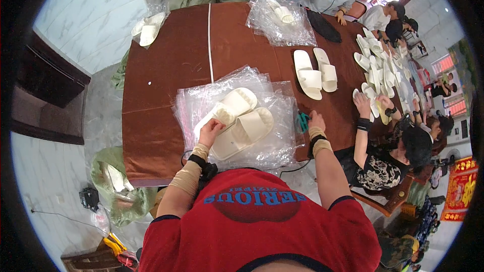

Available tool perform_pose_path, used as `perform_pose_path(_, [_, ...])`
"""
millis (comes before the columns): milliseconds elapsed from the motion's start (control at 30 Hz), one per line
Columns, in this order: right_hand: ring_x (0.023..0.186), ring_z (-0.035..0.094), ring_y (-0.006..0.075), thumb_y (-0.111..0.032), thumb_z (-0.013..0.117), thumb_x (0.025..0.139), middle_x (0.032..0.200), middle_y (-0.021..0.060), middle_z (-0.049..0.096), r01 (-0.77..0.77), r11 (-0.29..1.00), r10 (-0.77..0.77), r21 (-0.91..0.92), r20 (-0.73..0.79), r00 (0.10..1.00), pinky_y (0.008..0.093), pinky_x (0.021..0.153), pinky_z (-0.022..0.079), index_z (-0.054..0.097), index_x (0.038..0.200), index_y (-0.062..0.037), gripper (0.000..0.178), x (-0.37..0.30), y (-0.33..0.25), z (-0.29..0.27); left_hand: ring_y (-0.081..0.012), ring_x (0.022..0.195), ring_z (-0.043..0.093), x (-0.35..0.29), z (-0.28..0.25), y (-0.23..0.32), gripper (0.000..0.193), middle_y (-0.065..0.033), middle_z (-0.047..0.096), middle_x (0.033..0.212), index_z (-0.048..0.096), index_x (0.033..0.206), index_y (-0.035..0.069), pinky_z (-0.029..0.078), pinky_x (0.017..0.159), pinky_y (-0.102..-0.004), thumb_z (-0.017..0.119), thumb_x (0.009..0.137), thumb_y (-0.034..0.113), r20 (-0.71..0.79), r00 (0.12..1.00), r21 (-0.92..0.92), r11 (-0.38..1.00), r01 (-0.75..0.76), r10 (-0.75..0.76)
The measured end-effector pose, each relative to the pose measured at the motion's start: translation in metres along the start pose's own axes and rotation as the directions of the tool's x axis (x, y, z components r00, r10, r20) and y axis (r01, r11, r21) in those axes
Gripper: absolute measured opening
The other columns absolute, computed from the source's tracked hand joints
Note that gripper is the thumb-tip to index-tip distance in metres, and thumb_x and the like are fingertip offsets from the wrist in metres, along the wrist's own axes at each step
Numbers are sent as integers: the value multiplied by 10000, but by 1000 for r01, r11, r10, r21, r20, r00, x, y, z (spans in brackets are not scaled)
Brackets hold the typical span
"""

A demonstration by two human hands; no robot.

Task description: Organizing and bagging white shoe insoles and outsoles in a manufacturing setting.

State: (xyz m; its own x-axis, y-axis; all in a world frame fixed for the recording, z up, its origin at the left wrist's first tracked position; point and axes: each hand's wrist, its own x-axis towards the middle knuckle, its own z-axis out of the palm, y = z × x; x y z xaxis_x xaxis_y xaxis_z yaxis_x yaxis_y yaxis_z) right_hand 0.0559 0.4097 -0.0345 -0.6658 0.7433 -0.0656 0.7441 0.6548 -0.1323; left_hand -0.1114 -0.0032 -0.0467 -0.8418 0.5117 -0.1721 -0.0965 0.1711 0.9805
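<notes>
A pair of white slide slippers [253, 127] lies on a stack of clear plastic bags [284, 103] in front of me. Over the near-left part of the pair, my left hand [212, 132] has its thumb and fingers pinched together. Whatever may be between those fingertips is too small to make out. To the right of the bags, my right hand [316, 121] has its fingers bent at a small teal-green thing [302, 122] with loop-like parts. Its exact kind does not show. Both my wrists wear tan wraps and black bands.
Another white pair [307, 75] lies right of the bags on the brown-covered table [161, 75]. Bagged slippers [150, 32] rest at the far left corner, more bags [282, 17] at the far edge. Several loose slippers [375, 70] spread rightward, where a co-worker's hands [362, 105] reach in.
</notes>
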Motion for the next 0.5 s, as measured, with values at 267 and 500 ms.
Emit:
perform_pose_path(267, [1067,496,362,-87,635,766,1191,186,474,351,933,-357,-75,-81,931,436,868,466,473,1277,-126,538,-40,7,-1,-142,813,600,-4,-8,16,85,-88,653,881,554,901,10,480,775,-265,530,923,89,-47,999,-299,954,-39,26])
perform_pose_path(500, [1041,505,377,-95,663,723,1119,211,483,173,985,-173,4,85,981,432,852,463,419,1307,-77,633,-49,18,-18,-120,803,581,-4,-6,42,96,-85,661,911,557,912,12,467,785,-256,548,917,108,-21,997,-257,964,-76,73])
